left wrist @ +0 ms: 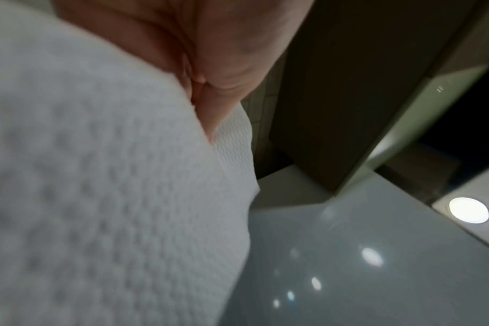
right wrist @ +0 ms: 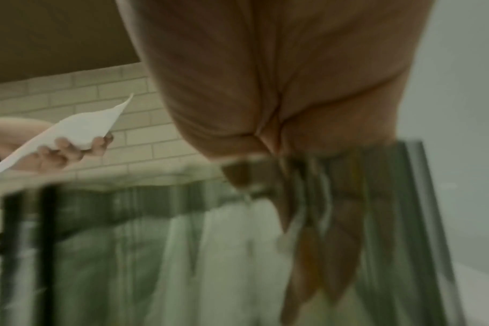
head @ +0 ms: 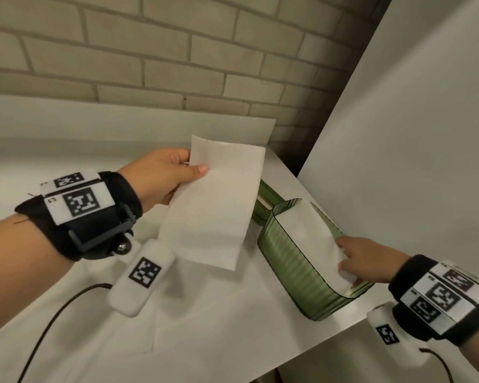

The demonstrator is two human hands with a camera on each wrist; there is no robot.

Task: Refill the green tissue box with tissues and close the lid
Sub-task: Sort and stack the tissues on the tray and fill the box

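Note:
In the head view my left hand [head: 197, 167] pinches a white tissue sheet [head: 216, 208] by its upper left edge, thumb on top, and holds it in the air left of the box. The left wrist view shows the same tissue [left wrist: 98, 176] close up under that hand [left wrist: 209, 66]. The ribbed green tissue box [head: 291, 266] stands open at the counter's right end with a white tissue [head: 310, 233] lying inside. My right hand [head: 346, 261] reaches into the box from the near right, straight fingers [right wrist: 335, 242] pressing on that tissue. A green lid-like piece [head: 267, 196] lies behind the box, partly hidden.
More white sheets [head: 205, 313] lie flat on the white counter [head: 25, 167] in front of me. A brick wall [head: 177, 51] runs behind, and a tall white panel [head: 412, 134] stands just right of the box. The counter's edge [head: 329, 346] runs near the box. A black cable [head: 53, 313] crosses the lower left.

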